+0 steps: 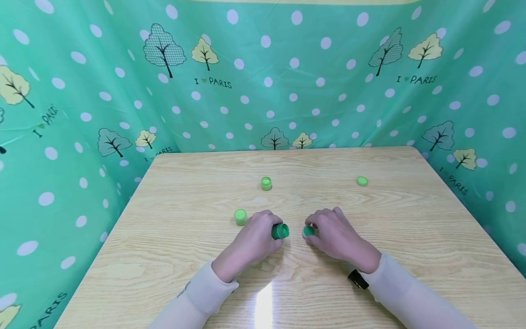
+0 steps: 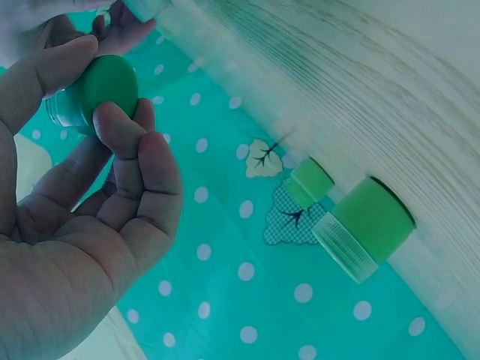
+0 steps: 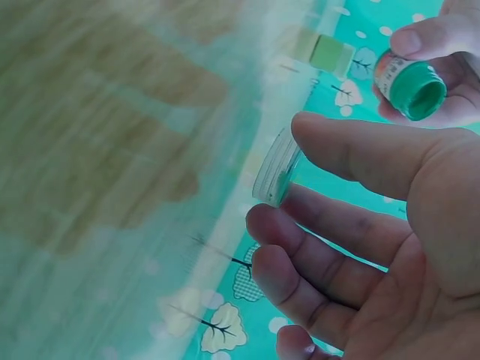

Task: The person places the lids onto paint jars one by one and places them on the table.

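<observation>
- Lt-green jar (image 1: 240, 217), near L hand (image 1: 257, 235): stray knuckle could topple it.
- L hand: fingers clamped round dk-green jar (image 1: 281, 230), mouth tilted R; overtipping may spill it (fill unclear).
- R hand (image 1: 334, 234): thumb & fingertips pinch lid (image 1: 309, 231); edge grip may slip.

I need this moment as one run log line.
left hand: holds open dark green jar; right hand: pinches round lid; table: light green jar beside left hand, second jar farther back, light green lid
</observation>
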`<move>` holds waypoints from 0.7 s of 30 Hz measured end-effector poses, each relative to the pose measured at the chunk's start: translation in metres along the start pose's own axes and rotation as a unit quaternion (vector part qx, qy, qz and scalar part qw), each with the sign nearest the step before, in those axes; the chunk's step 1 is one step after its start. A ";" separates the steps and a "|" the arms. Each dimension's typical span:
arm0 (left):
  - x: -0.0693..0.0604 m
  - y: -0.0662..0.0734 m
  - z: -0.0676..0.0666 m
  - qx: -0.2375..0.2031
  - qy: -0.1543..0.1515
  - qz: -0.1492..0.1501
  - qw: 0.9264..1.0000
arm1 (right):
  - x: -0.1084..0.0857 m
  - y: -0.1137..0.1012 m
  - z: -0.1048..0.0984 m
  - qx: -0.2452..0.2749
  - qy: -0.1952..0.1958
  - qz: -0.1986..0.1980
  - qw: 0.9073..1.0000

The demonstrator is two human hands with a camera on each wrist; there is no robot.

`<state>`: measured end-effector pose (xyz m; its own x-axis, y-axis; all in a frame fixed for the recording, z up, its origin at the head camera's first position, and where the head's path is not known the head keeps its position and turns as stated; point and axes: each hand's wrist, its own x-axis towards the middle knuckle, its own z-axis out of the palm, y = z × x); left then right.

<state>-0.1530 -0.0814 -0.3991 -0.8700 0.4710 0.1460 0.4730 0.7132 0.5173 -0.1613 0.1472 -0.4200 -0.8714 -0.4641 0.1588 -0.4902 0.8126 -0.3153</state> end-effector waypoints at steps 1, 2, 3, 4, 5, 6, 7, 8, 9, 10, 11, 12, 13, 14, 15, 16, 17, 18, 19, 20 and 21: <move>0.000 0.000 0.000 -0.001 -0.001 -0.002 1.000 | 0.000 0.000 -0.001 0.003 0.003 0.000 1.000; 0.000 0.000 0.000 -0.001 -0.002 -0.003 1.000 | -0.001 -0.001 -0.002 0.005 0.007 0.000 1.000; 0.000 0.000 0.000 -0.001 -0.003 -0.005 1.000 | -0.001 -0.002 -0.003 0.009 0.009 0.000 1.000; 0.000 0.000 0.000 0.001 -0.002 -0.005 1.000 | -0.001 -0.002 -0.004 0.011 0.010 0.000 1.000; 0.000 0.000 0.000 0.002 -0.002 -0.005 1.000 | -0.001 -0.003 -0.005 0.014 0.012 0.000 1.000; 0.000 0.000 0.000 0.004 -0.001 -0.004 1.000 | -0.002 -0.003 -0.006 0.015 0.013 0.001 1.000; 0.000 0.000 0.000 0.006 0.000 -0.003 1.000 | -0.002 -0.004 -0.007 0.017 0.014 0.002 1.000; 0.000 0.000 0.000 0.006 0.000 -0.003 1.000 | -0.002 -0.004 -0.008 0.020 0.015 0.002 1.000; 0.000 0.000 0.000 0.006 0.000 -0.002 1.000 | -0.003 -0.005 -0.009 0.022 0.016 0.003 1.000; 0.000 0.000 0.000 0.006 0.001 -0.002 1.000 | -0.003 -0.005 -0.010 0.024 0.017 0.003 1.000; 0.000 0.001 0.000 0.004 0.000 -0.002 1.000 | -0.003 -0.006 -0.010 0.027 0.019 0.004 0.999; -0.001 0.001 0.000 0.003 -0.001 -0.001 1.000 | -0.003 -0.007 -0.011 0.029 0.021 0.004 0.999; -0.001 0.001 0.000 0.002 -0.001 -0.002 1.000 | -0.003 -0.007 -0.012 0.032 0.023 0.004 0.999; -0.001 0.001 0.000 0.001 -0.002 -0.002 1.000 | -0.004 -0.008 -0.013 0.035 0.025 0.004 0.999; -0.001 0.001 0.000 0.001 -0.002 -0.001 1.000 | -0.004 -0.009 -0.013 0.037 0.027 0.004 0.999; -0.001 0.002 -0.001 0.001 -0.001 0.000 1.000 | -0.004 -0.009 -0.014 0.039 0.030 0.004 0.999; -0.001 0.002 -0.001 0.001 -0.001 0.000 1.000 | -0.004 -0.010 -0.015 0.041 0.032 0.004 0.999; -0.001 0.002 -0.001 0.001 0.000 0.001 1.000 | -0.004 -0.011 -0.016 0.043 0.034 0.003 0.998; -0.002 0.002 -0.001 0.002 0.001 0.002 1.000 | -0.004 -0.011 -0.017 0.047 0.036 0.003 0.998; -0.002 0.002 -0.001 0.002 0.002 0.003 1.000 | -0.005 -0.012 -0.017 0.049 0.039 0.002 0.998; -0.002 0.003 -0.001 0.003 0.003 0.004 1.000 | -0.005 -0.012 -0.018 0.051 0.041 0.001 0.998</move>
<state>-0.1506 -0.0806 -0.3975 -0.8665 0.4746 0.1547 0.4812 0.7119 0.5114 -0.1516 0.1457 -0.4004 -0.8732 -0.4280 0.2331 -0.4873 0.7713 -0.4093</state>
